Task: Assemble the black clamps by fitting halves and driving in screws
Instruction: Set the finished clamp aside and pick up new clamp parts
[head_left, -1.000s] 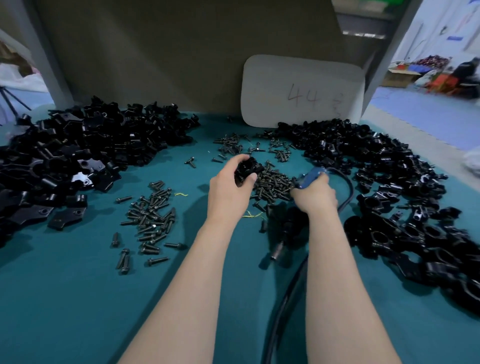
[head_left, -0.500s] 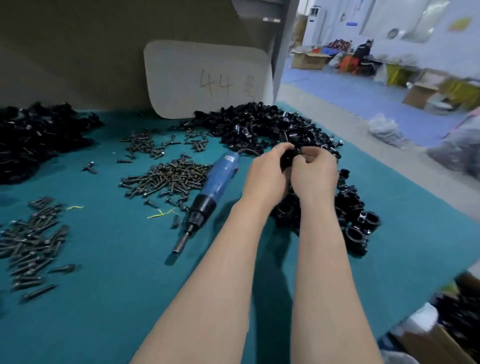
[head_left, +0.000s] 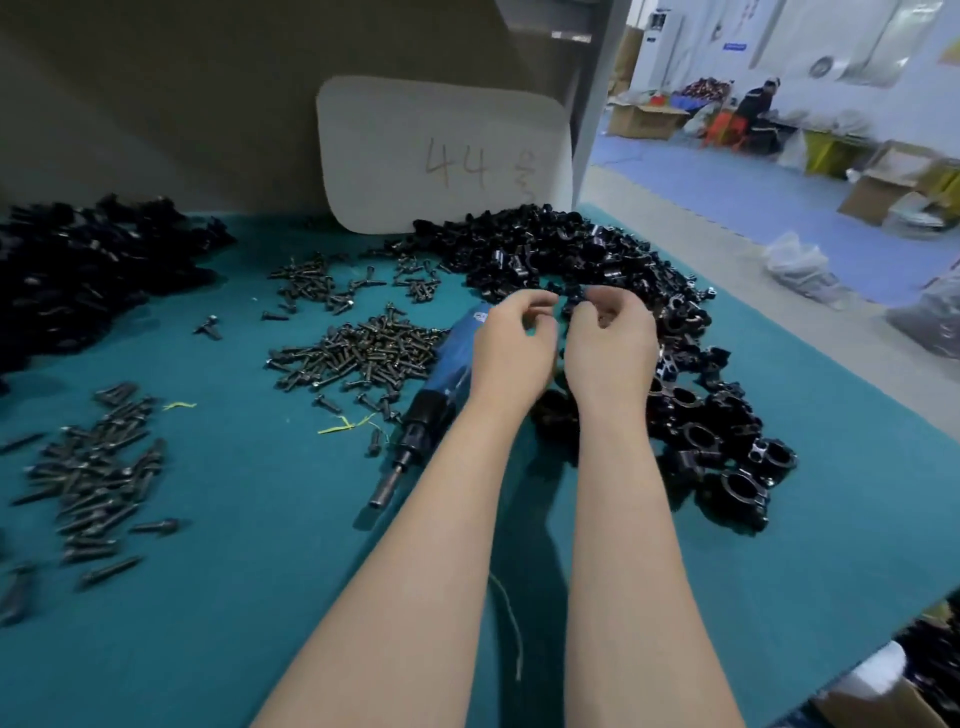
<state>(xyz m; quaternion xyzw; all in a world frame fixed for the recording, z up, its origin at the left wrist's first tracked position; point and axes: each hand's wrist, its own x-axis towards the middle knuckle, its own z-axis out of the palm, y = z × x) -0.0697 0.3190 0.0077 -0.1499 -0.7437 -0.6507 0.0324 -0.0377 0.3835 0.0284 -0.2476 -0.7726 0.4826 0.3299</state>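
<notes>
My left hand (head_left: 511, 353) and my right hand (head_left: 610, 353) hover side by side over the right-hand heap of black clamps (head_left: 561, 249). Their fingers are loosely curled, and I see nothing held in either. Assembled clamps (head_left: 727, 452) lie just right of my right wrist. The blue electric screwdriver (head_left: 452, 364) lies on the teal mat under my left hand, tip pointing toward me. A pile of dark screws (head_left: 358, 353) sits left of it. Loose clamp halves (head_left: 88, 260) are heaped at the far left.
A second scatter of screws (head_left: 98, 467) lies at the near left. A white board marked 44 (head_left: 441, 156) leans on the back wall. The teal mat (head_left: 234, 571) ends at the right edge, with floor beyond. A person (head_left: 756, 104) sits far back among boxes.
A second ago my right hand gripped the screwdriver and my left held a clamp. The screwdriver was laid down, both hands carried the clamp to the right heap, and now they are empty.
</notes>
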